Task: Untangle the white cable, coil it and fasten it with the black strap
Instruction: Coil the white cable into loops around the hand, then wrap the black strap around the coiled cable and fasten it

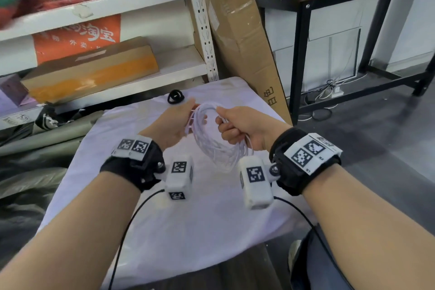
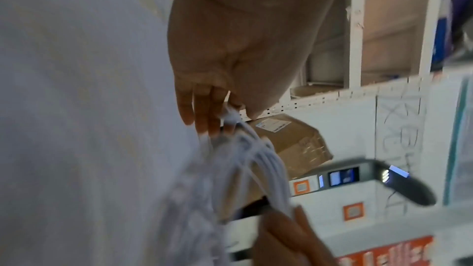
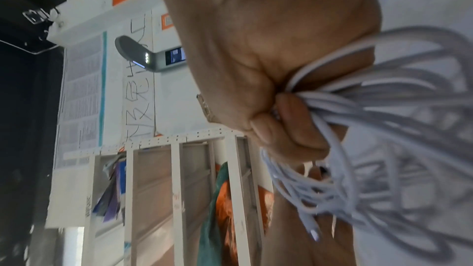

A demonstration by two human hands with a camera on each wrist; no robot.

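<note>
While both hands hold it above the white-covered table (image 1: 164,231), white cable (image 1: 219,146): loose coil.
Left hand (image 1: 173,122): fingers nearly straight, pinching the coil's left side.
Right hand (image 1: 242,127): fist clenched round the gathered loops.
Black strap (image 1: 175,97): on the table's far edge, untouched.
</note>
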